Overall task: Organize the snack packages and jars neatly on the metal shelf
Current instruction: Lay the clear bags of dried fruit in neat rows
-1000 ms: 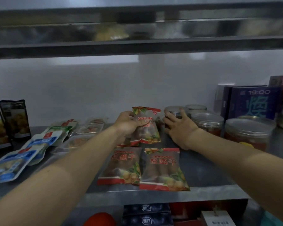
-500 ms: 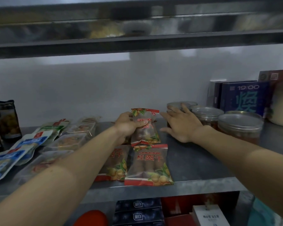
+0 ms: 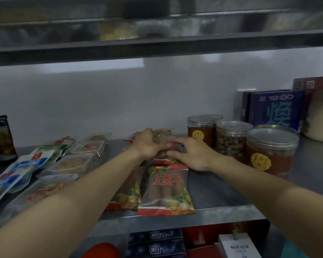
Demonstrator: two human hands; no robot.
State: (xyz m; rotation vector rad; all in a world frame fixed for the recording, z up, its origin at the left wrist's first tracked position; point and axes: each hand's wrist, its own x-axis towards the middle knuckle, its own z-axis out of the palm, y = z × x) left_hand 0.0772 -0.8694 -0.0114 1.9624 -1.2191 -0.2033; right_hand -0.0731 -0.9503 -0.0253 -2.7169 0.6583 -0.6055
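Moving off the jars (image 3: 231, 140), the right hand (image 3: 192, 155) now lies flat on the red packet (image 3: 166, 161) the left hand (image 3: 147, 144) grips, apparently squaring it behind its row on the shelf (image 3: 213, 211).

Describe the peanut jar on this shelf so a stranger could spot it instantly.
On the grey metal shelf, look right, in front of the dark blue box. The clear round plastic jar of pale peanuts stands between two others. Those, the rear red-brown jar and the front red-brown jar, carry round yellow labels; it shows none.
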